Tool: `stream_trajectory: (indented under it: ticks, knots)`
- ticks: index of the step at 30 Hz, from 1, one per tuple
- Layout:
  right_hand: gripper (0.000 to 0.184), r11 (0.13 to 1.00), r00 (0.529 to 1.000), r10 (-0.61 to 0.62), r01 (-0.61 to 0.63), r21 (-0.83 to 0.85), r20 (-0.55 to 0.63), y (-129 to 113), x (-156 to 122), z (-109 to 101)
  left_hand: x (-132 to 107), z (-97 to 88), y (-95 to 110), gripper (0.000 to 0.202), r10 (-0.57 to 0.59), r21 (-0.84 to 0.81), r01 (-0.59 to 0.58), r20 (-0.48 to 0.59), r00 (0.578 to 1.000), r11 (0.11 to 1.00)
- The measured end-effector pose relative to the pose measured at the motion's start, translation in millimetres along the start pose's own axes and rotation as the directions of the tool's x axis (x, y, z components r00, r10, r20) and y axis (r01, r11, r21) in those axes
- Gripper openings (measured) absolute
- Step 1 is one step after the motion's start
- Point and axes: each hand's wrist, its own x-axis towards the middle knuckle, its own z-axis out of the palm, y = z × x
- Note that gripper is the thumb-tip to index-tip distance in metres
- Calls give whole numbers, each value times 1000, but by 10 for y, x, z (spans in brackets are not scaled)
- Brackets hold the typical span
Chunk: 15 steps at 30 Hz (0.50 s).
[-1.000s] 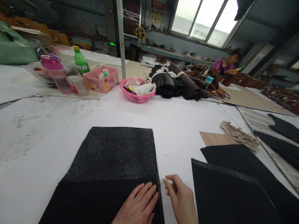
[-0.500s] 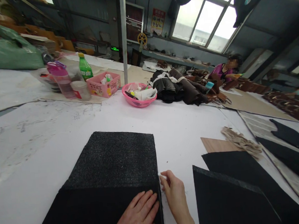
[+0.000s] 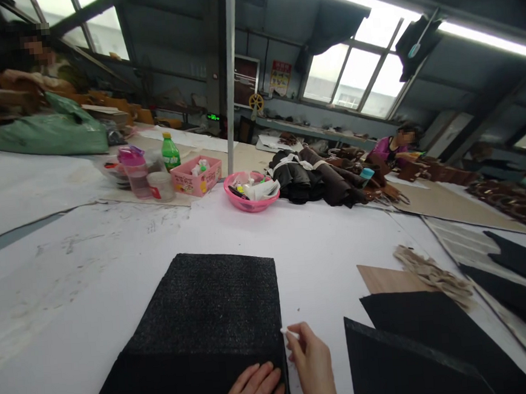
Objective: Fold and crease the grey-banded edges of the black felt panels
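Pink basin [image 3: 251,206] and box [image 3: 188,183] hold white oddments [image 3: 263,189] beyond the black sheet [image 3: 208,304].

A workshop in use
Right of the round pink plastic basin [image 3: 253,205]: dark tied rolls [image 3: 304,178], then a purple-clad worker [image 3: 383,146] among stacked brown pieces [image 3: 450,171]; before it, flat black cut panels [image 3: 200,329].

We can read no text: blurred print marks the pink box [image 3: 191,182] and green bottle [image 3: 170,154] left of the pink basin [image 3: 251,206], and the poster [image 3: 280,77] behind it.
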Motion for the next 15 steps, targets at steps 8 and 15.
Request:
stream_trajectory:
  ticks: [8,15]
  knots:
    - [65,871,985,149,-171,461,83,-75,-321,-20,-13,3,35,29,10,25,-9,-41,999,1000]
    - [71,784,967,228,-252,567,114,-286,-569,62,-7,-55,110,38,-95,-146,106,84,992,984]
